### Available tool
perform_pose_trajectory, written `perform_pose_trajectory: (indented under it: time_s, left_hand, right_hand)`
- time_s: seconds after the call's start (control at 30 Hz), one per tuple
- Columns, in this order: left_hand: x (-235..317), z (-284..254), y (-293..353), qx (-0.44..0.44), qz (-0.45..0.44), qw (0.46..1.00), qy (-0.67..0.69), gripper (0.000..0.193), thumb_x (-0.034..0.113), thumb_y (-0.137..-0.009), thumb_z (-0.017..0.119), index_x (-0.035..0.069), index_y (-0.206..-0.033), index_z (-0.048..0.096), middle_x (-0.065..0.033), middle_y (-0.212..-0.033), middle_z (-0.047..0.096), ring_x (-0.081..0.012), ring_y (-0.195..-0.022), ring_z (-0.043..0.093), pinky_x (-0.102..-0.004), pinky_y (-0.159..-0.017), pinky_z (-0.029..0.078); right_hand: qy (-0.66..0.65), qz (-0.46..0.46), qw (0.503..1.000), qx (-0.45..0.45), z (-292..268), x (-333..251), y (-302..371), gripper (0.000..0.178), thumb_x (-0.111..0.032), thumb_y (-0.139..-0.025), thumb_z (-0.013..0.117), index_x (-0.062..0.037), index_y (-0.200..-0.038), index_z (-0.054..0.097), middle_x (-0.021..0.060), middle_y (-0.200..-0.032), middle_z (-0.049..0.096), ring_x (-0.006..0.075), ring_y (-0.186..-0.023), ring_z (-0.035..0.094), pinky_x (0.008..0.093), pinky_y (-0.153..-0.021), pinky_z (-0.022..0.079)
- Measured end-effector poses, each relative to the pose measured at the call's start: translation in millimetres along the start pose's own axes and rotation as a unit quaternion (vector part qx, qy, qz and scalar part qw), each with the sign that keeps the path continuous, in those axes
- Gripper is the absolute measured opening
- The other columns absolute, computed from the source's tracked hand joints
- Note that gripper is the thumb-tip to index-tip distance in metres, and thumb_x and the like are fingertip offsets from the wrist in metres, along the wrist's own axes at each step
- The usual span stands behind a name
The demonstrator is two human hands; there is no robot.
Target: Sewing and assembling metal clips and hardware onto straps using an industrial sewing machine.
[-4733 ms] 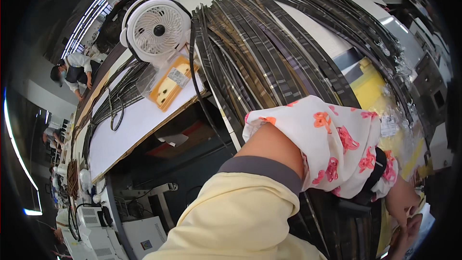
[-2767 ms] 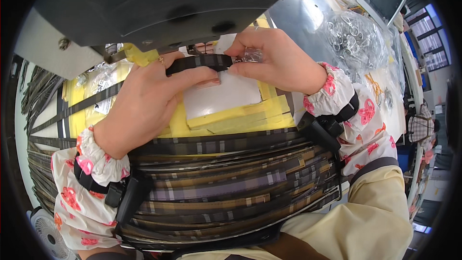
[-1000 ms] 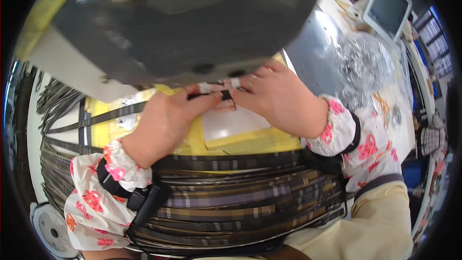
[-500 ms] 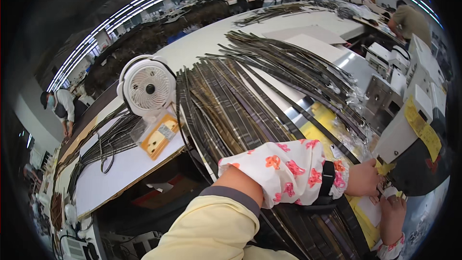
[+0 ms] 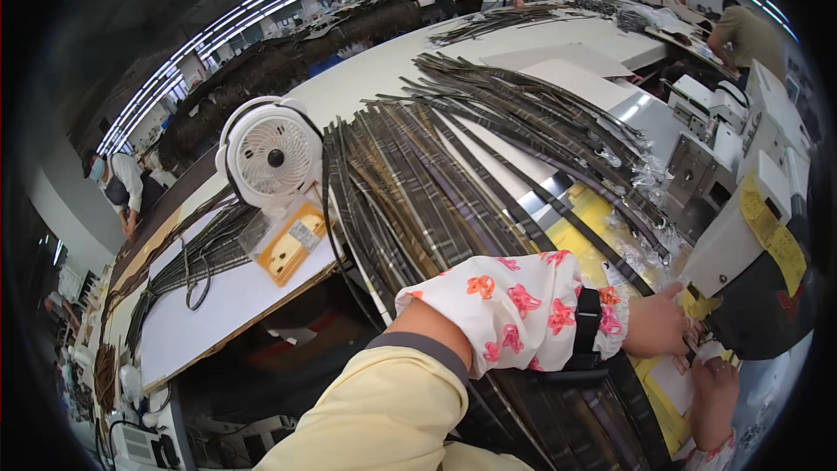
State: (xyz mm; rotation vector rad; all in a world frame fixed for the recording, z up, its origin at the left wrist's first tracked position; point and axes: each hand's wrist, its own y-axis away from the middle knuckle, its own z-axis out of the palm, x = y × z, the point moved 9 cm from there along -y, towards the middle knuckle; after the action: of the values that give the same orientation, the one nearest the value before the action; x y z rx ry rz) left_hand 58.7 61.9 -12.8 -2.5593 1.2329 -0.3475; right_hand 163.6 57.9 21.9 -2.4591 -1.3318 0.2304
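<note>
My left hand point(image 5: 656, 326), its arm in a floral sleeve cover with a black band, reaches to the lower front of a white and black machine point(image 5: 732, 249) at the right. Its fingers are bent together, their tips partly hidden beside the machine. My right hand point(image 5: 715, 394), a ring on one finger, comes up from below and nearly meets the left. Something small and pale shows between the two hands, too small to name. Long dark straps point(image 5: 418, 183) lie side by side across the table, some ending close to my left wrist.
A white fan point(image 5: 274, 155) stands left of the straps, with an orange-framed packet point(image 5: 292, 244) before it. More dark straps point(image 5: 205, 253) lie at the left. Yellow sheeting point(image 5: 580, 240) and crumpled clear plastic point(image 5: 649, 179) lie by the machine. Other people work farther off.
My view has shifted slightly, so the fan and straps sit a little farther right. Both hands stay at the machine, with only small finger movements.
</note>
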Motion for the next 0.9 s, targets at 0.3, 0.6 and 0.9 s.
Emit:
perform_pose_trajectory:
  time_s: [0.3, 0.6, 0.9]
  left_hand:
    - [-4.4, -4.7, 2.8, -0.097, -0.016, 0.993, -0.063, 0.059, 0.012, -0.074, 0.063, 0.010, -0.131, 0.048, -0.0104, -0.128, 0.055, -0.0266, -0.094, 0.065, -0.0493, -0.081, 0.045]
    - [-5.8, -8.0, 2.7, -0.149, -0.044, 0.986, -0.064, 0.066, 0.010, -0.071, 0.065, 0.012, -0.135, 0.048, -0.0079, -0.131, 0.054, -0.0280, -0.095, 0.065, -0.0445, -0.075, 0.048]
    - [-6.9, -9.7, 1.2, -0.167, -0.043, 0.984, -0.054, 0.071, 0.009, -0.068, 0.068, 0.012, -0.136, 0.045, -0.0077, -0.131, 0.054, -0.0281, -0.089, 0.066, -0.0457, -0.078, 0.047]
  right_hand:
    - [0.025, 0.036, 0.999, 0.002, 5.8, 12.5, 1.5, 0.025, -0.007, -0.074, 0.058, -0.0054, -0.097, 0.068, 0.0089, -0.081, 0.065, 0.0272, -0.086, 0.062, 0.0403, -0.084, 0.044]
    - [0.038, 0.006, 0.999, 0.027, 4.1, 8.1, 4.9, 0.030, -0.010, -0.073, 0.060, -0.0041, -0.101, 0.067, 0.0061, -0.090, 0.066, 0.0226, -0.093, 0.059, 0.0368, -0.081, 0.042]
    - [0.045, 0.000, 0.998, 0.031, 3.9, 8.5, 7.1, 0.035, -0.011, -0.074, 0.058, -0.0059, -0.108, 0.064, 0.0053, -0.093, 0.064, 0.0220, -0.087, 0.058, 0.0358, -0.080, 0.041]
